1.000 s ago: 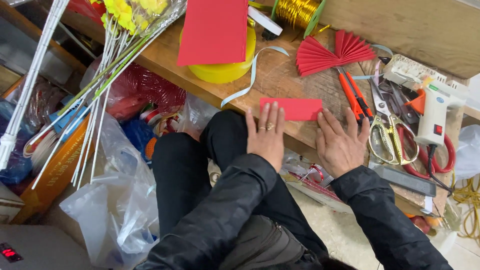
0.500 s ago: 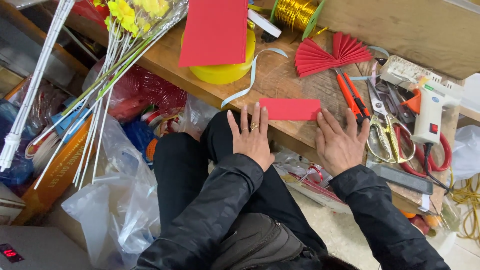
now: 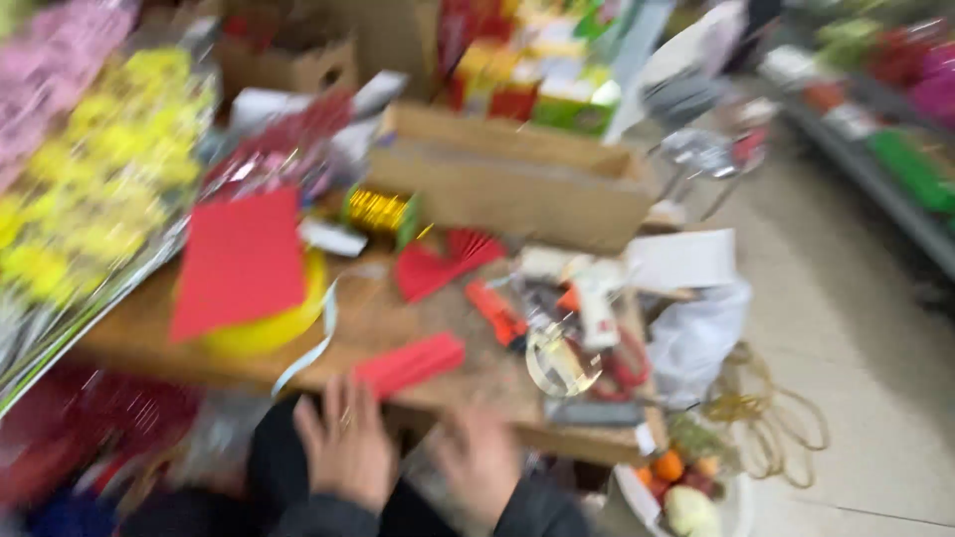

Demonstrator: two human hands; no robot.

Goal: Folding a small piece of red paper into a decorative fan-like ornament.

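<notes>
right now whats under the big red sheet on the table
A yellow round thing sits under the big red sheet, showing at its lower right edge. The sheet covers its top, and blur hides what it is.

Both arms wear black sleeves that reach to the wrists, their fabric soft and slightly creased, though motion blur smears the detail. The left hand (image 3: 346, 446) is bare apart from a thin ring on one finger. The right hand (image 3: 479, 459) is bare too, and blur hides anything finer.
</notes>
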